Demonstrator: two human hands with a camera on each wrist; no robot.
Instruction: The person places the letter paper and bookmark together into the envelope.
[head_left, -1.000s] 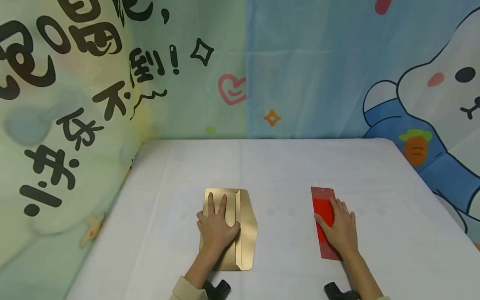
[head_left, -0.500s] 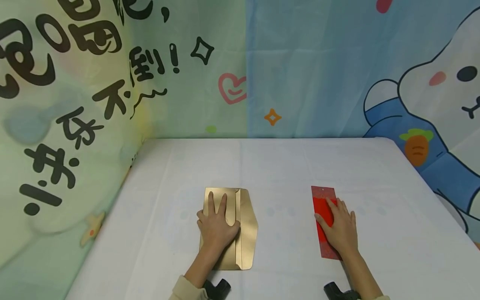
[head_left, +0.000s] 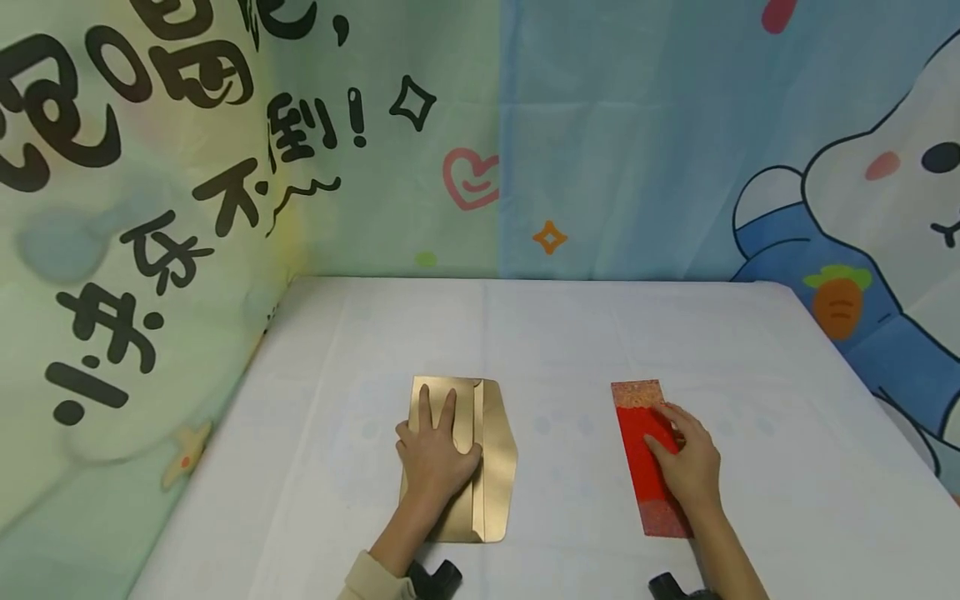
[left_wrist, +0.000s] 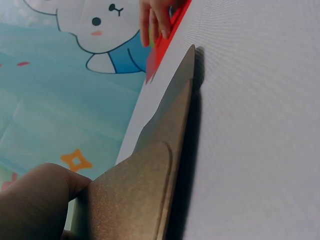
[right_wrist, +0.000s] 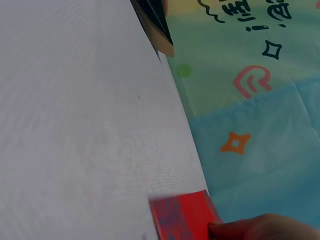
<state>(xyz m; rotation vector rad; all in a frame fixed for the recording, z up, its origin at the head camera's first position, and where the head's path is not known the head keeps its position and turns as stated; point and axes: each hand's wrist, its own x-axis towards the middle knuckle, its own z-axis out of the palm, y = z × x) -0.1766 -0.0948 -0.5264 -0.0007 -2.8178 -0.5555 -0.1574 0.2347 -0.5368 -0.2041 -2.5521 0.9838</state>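
Observation:
A gold envelope (head_left: 495,467) lies on the white table with its flap side to the right. My left hand (head_left: 438,458) rests flat on it, fingers spread. In the left wrist view, the thumb touches the surface of the envelope (left_wrist: 135,195), whose edge stands slightly off the cloth. To the right, my right hand (head_left: 693,467) pinches a long red card (head_left: 637,454) by its right edge, thumb on top and fingers curled. The card has speckled bands at both ends and looks tilted. Only one end of the red card (right_wrist: 182,215) shows in the right wrist view, blurred.
A white cloth covers the table (head_left: 555,333). Behind it hangs a printed curtain (head_left: 600,167) with a cartoon bear, and another curtain (head_left: 150,250) with lettering runs along the left side. Black wrist mounts (head_left: 435,579) sit below the hands.
My right hand has gone from lying on the red card to pinching its edge. The card has shifted slightly left and tilted, its far end now shinier. The left hand stays on the envelope.

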